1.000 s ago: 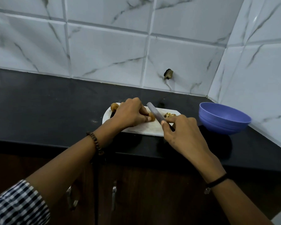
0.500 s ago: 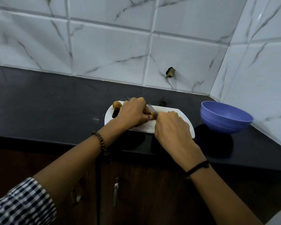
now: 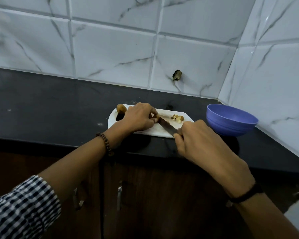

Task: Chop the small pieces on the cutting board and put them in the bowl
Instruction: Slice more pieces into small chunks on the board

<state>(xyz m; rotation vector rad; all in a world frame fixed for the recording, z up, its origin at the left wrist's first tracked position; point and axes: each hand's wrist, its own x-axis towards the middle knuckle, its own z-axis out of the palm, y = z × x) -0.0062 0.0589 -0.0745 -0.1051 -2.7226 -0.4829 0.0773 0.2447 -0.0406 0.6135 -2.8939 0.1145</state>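
Whole piece (image 3: 121, 108): brown and round, at the far-left end of the board.
Cutting board (image 3: 111, 121): white, on the black counter (image 3: 41, 109).
Left hand (image 3: 139, 118): fingers curled down on the board beside the blade; what they pin is hidden.
Knife (image 3: 167, 125): blade slants from the left fingertips to the right hand.
Chopped pieces (image 3: 177, 117): small pale heap on the board, beyond the blade.
Right hand (image 3: 197, 140): wrapped round the knife handle.
Bowl (image 3: 231, 119): purple, near the board's right end.

- Back wall (image 3: 110, 54): white marble-look tiles w/ grey veins, glossy.
- Right wall (image 3: 274, 69): same tiles; meets back wall at a corner.
- Stub (image 3: 177, 75): small dark fitting in a back-wall tile, low, nr the corner.
- Counter (image 3: 50, 109): black, matte, few pale specks; runs along both walls.
- Cabinet (image 3: 154, 195): dark wood doors below counter, w/ metal handles (image 3: 119, 194).
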